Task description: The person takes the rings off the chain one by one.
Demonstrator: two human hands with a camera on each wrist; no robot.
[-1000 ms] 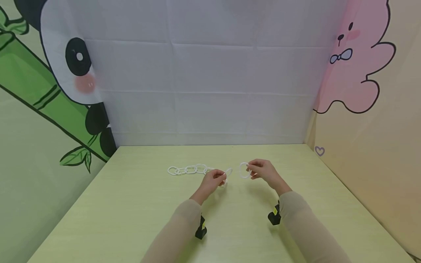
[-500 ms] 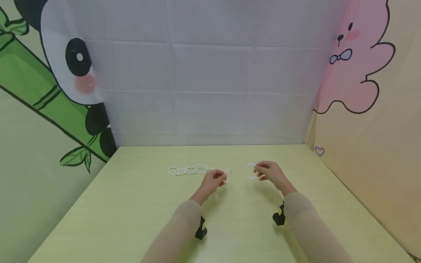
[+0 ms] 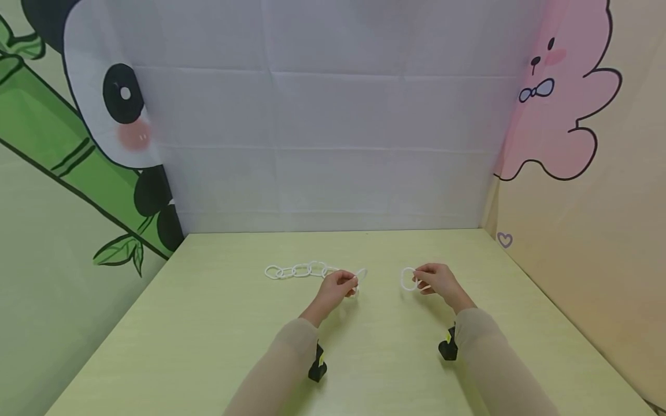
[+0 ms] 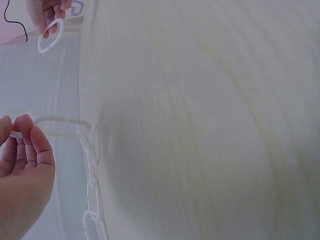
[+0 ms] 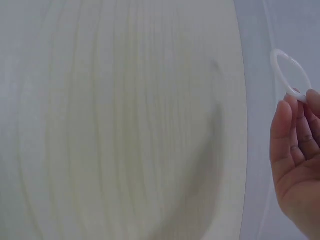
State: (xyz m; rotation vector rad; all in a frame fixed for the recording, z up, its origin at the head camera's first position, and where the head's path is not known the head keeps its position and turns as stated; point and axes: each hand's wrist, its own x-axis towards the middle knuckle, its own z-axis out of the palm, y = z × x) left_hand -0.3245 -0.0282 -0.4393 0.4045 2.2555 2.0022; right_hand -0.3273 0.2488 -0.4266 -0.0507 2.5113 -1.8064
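Note:
My left hand (image 3: 333, 288) pinches an end link of a white plastic link chain (image 3: 295, 270) between thumb and fingertips. The rest of the chain trails left along the table in the head view. In the left wrist view, the fingers (image 4: 41, 145) hold one link, and a joined link (image 4: 52, 118) leads to the hanging chain. To the right, my right hand (image 3: 441, 282) pinches a single white ring-shaped link (image 3: 402, 280), held apart from the chain. The right wrist view shows this ring (image 5: 281, 75) tilted up beyond the thumb and fingertips.
Both hands are over a pale wood-grain table (image 3: 208, 335). A white cloth backdrop (image 3: 333, 115) rises at its far edge, with cartoon-printed walls at both sides. Small black devices (image 3: 318, 364) are strapped at each wrist.
My right hand has moved right and slightly nearer with the single link, widening the gap to the chain. The left hand and chain have stayed in place.

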